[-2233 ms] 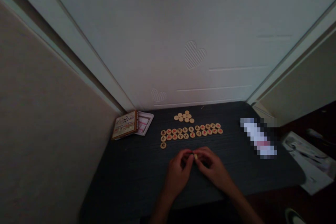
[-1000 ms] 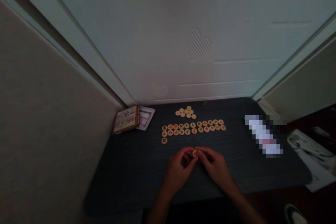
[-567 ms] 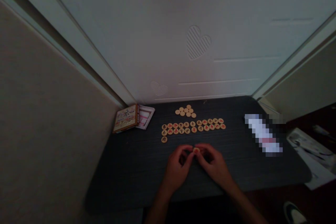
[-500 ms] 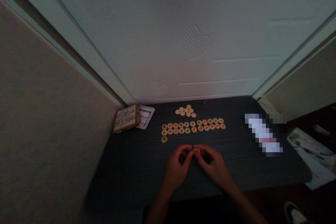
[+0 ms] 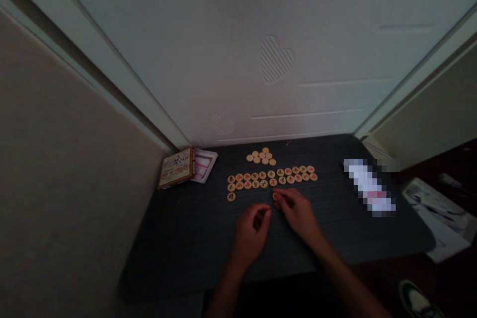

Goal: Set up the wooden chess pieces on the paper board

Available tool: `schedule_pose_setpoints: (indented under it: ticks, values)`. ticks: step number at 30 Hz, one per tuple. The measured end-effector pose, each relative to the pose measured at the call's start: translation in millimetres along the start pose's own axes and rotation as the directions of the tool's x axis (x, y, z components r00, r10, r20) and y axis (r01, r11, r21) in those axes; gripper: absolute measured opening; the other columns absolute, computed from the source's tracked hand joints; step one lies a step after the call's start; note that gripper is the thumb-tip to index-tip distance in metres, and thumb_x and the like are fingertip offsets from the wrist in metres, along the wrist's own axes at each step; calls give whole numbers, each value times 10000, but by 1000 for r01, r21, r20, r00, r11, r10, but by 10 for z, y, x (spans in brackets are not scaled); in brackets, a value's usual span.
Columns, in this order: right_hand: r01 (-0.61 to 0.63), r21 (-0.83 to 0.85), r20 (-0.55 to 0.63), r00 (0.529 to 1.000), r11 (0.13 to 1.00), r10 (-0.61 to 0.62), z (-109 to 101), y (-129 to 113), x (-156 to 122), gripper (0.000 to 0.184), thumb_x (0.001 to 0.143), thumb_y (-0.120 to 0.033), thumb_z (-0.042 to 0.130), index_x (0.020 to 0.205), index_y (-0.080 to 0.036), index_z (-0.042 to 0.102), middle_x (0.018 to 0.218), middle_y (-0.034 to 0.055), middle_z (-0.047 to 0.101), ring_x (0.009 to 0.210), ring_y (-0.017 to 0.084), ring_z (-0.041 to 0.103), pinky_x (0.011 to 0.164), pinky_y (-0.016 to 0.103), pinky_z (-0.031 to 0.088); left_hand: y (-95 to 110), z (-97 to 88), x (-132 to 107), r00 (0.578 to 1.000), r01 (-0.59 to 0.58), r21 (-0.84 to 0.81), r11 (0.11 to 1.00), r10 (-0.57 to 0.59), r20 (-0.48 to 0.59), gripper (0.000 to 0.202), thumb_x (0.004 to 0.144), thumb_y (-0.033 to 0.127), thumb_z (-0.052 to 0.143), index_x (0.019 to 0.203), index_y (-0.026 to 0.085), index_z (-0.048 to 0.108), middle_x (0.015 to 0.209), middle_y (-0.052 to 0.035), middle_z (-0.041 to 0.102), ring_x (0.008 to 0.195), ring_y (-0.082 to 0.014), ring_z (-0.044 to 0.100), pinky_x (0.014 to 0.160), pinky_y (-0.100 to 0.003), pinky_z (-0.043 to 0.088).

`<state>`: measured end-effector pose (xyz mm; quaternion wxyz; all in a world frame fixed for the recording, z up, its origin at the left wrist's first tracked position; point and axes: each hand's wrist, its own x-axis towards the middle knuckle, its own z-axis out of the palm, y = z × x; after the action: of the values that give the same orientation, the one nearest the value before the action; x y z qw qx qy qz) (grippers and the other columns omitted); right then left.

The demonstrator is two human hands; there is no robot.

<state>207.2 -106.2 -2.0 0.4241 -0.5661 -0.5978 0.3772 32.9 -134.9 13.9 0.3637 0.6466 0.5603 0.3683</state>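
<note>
Dark desk (image 5: 186,243), and below the rows (image 5: 273,182) right grip (image 5: 298,208) pinches a piece (image 5: 275,197), seemingly placing; wants clean release! Left grip (image 5: 250,233) apart.

No text is legible with certainty. Upper-row pieces (image 5: 271,174) and lower-row pieces (image 5: 273,182), 11 per row, each bear 1 character, red on some, black on others; the strokes are too small to identify. The single piece (image 5: 231,197) below the left end bears 1 black character, likewise unidentified. The marking on the piece (image 5: 275,196) at the right hand (image 5: 299,214) is partly covered. Dark characters on the box (image 5: 175,169) cover are unreadable.
</note>
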Motion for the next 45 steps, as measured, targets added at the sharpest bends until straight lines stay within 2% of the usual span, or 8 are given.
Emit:
schedule_pose_setpoints:
  ticks: [12,20,24,27,30,33,37,45]
  values:
    - [24,-338,-197,976,941,-95,124,-30,162,194,942,-367,607,913,-196,695,869,78,728,771,218,672,732,340,523,-9,13,-13,998,-47,55,997,44,49,185,988,317,538,1020,236,701,880,-18,731,768,-162,680,745,-278,537]
    - [47,-301,-203,973,953,-112,70,-77,96,225,979,-365,548,910,-207,694,869,66,726,758,204,675,727,328,529,-7,29,-13,997,-33,72,997,29,65,202,985,341,535,1022,232,701,906,-34,755,790,-181,703,769,-304,560]
    - [86,-253,-122,985,964,-120,-68,-35,-104,203,975,-356,559,1011,-216,701,910,69,729,771,208,683,714,329,548,98,-97,37,996,-35,52,998,31,86,193,981,341,549,1010,237,709,881,-20,759,753,-168,699,710,-281,556]
    - [117,-237,-50,990,965,-132,-188,24,-286,214,992,-324,522,1058,-230,703,919,65,731,793,216,689,728,339,549,174,-353,287,992,-111,132,985,103,67,181,973,343,567,1015,254,718,922,-11,758,765,-163,690,717,-282,552]
    - [145,-216,-43,987,966,-158,-254,55,-410,229,999,-298,497,1074,-244,706,924,64,732,830,227,696,743,345,550,162,-632,752,988,-133,265,955,148,-36,202,970,365,581,1056,241,715,986,-30,753,832,-181,692,805,-322,563]
    - [165,-193,-45,983,967,-176,-258,48,-445,223,991,-284,503,1063,-250,711,918,61,732,837,228,699,751,344,555,113,-775,1250,990,-99,364,926,127,-54,253,953,385,629,1112,203,703,1077,-77,725,911,-209,688,835,-358,578]
    - [158,-173,-34,985,972,-167,-248,33,-425,217,982,-265,503,1035,-247,712,910,58,732,833,219,703,749,330,562,137,-729,1615,990,-107,387,916,134,-42,336,972,362,634,1249,172,622,1249,-105,644,1047,-236,660,889,-436,578]
    - [157,-122,-53,985,980,-164,-254,62,-424,221,969,-236,512,1048,-239,718,936,51,746,856,201,716,758,295,565,218,-624,1705,991,-125,397,909,131,10,354,983,351,622,1286,171,594,1292,-108,618,1084,-245,649,904,-457,572]
